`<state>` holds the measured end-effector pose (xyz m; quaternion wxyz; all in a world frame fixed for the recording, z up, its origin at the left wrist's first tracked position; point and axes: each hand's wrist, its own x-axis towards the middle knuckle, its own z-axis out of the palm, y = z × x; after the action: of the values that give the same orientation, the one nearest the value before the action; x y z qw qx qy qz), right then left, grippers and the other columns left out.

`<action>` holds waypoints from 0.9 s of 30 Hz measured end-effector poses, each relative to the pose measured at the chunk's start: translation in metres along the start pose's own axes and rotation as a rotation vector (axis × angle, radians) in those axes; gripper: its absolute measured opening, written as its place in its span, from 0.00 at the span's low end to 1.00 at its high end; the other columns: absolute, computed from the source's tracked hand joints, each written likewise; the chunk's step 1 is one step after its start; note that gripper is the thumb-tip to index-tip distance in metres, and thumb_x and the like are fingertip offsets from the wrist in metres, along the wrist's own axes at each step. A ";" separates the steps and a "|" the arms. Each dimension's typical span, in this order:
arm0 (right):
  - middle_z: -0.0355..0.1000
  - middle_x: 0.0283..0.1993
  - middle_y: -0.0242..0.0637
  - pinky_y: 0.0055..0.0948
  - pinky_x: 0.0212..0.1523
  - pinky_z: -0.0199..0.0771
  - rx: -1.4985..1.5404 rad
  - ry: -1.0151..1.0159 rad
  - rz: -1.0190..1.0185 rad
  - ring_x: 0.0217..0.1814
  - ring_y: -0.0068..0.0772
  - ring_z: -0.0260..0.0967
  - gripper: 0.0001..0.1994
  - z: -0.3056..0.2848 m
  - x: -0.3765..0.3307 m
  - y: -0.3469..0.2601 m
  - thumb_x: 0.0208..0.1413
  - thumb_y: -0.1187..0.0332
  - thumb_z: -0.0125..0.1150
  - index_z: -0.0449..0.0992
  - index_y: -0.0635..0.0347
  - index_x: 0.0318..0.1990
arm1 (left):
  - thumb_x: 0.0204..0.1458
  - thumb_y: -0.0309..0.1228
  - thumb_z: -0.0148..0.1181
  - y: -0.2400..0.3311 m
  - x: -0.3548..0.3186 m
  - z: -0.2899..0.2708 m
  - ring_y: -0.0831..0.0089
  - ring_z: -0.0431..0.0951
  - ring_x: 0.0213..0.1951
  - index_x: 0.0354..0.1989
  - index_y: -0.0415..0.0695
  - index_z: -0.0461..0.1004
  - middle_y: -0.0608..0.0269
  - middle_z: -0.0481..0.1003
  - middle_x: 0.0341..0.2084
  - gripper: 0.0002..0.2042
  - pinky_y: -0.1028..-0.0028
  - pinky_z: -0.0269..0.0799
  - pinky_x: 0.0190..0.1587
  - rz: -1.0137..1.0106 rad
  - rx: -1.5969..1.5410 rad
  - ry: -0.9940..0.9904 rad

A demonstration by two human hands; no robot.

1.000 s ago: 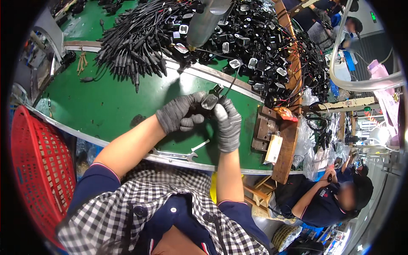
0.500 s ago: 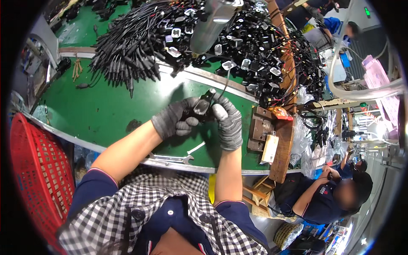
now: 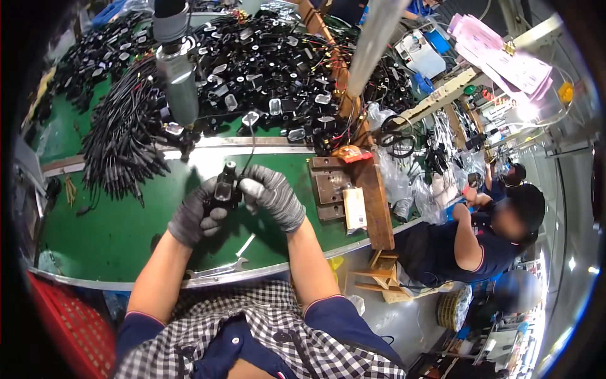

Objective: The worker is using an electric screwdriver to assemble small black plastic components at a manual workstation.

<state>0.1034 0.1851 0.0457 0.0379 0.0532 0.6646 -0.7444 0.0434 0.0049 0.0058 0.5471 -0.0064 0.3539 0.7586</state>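
Part sits upright-ish just above the desk, left hand clamped on its lower body, right hand pinching beside the top, wire running away.

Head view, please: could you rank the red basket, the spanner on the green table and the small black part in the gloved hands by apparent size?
1. Red basket, though partly cut off at the edge.
2. Spanner.
3. Small black part, partly hidden by the left hand and right hand; close to the spanner, so unsure.

Wrench, red basket, cable bundles
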 end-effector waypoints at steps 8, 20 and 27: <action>0.67 0.18 0.27 0.22 0.21 0.63 -0.710 0.437 -0.585 0.19 0.18 0.61 0.12 0.010 0.014 0.049 0.54 0.64 0.55 0.73 0.63 0.40 | 0.55 0.48 0.45 -0.009 0.006 0.011 0.83 0.53 0.04 0.32 0.49 0.70 0.73 0.62 0.08 0.16 0.82 0.48 0.05 0.055 0.019 0.208; 0.66 0.17 0.30 0.23 0.22 0.65 -0.447 0.232 -0.291 0.19 0.20 0.61 0.10 0.007 0.004 0.032 0.52 0.67 0.57 0.74 0.65 0.37 | 0.53 0.48 0.46 -0.006 0.007 0.013 0.82 0.54 0.04 0.29 0.49 0.71 0.72 0.63 0.07 0.15 0.82 0.48 0.05 0.078 0.114 0.305; 0.66 0.18 0.33 0.23 0.21 0.64 -0.432 0.204 -0.283 0.18 0.19 0.61 0.09 0.011 0.002 0.015 0.51 0.68 0.57 0.74 0.65 0.34 | 0.52 0.47 0.47 0.002 0.003 0.005 0.82 0.55 0.04 0.29 0.49 0.70 0.71 0.63 0.08 0.15 0.82 0.49 0.05 -0.031 0.073 0.136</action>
<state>0.1027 0.1730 0.0316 -0.1230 0.0250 0.8092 -0.5739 0.0424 0.0096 0.0093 0.5334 -0.0436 0.4175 0.7343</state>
